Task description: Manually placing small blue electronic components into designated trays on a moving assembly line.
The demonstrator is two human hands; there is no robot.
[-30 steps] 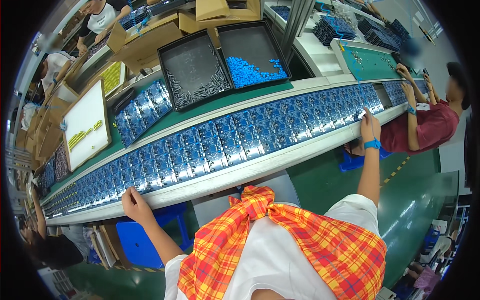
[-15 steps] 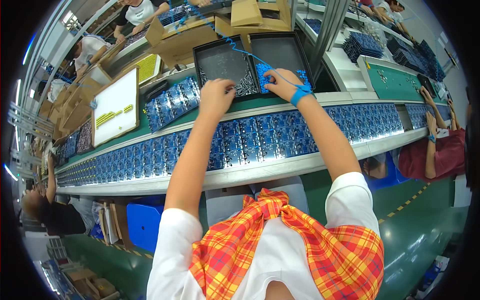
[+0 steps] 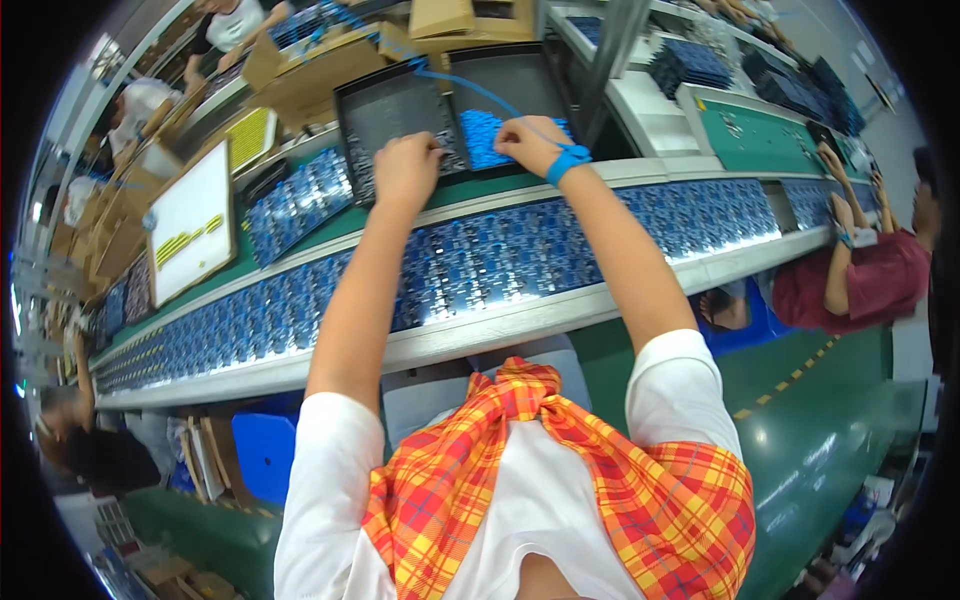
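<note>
My left hand (image 3: 407, 168) is over the front of the left black tray (image 3: 392, 98), its fingers curled together among small dark grey parts (image 3: 450, 152). Any part between those fingertips is too small to make out. Over the right black tray (image 3: 505, 72), my right hand (image 3: 530, 143) has its fingers pinched at a pile of small blue parts (image 3: 482, 138); what they grip is hidden. A blue wrist strap (image 3: 569, 164) with a cord circles my right wrist. Below both forearms runs a long row of blue circuit boards (image 3: 480, 258).
A panel of blue circuit boards (image 3: 300, 205) leans left of the trays, beside a white board (image 3: 192, 225) holding yellow parts. Cardboard boxes (image 3: 330, 78) stand behind. A metal post (image 3: 612, 60) rises right of the trays. A co-worker in a maroon shirt (image 3: 850, 285) sits at the right.
The whole view has shifted, so the bench and trays appear farther left and higher. Both hands stay over their trays, with fingers still drawn together at the small parts.
</note>
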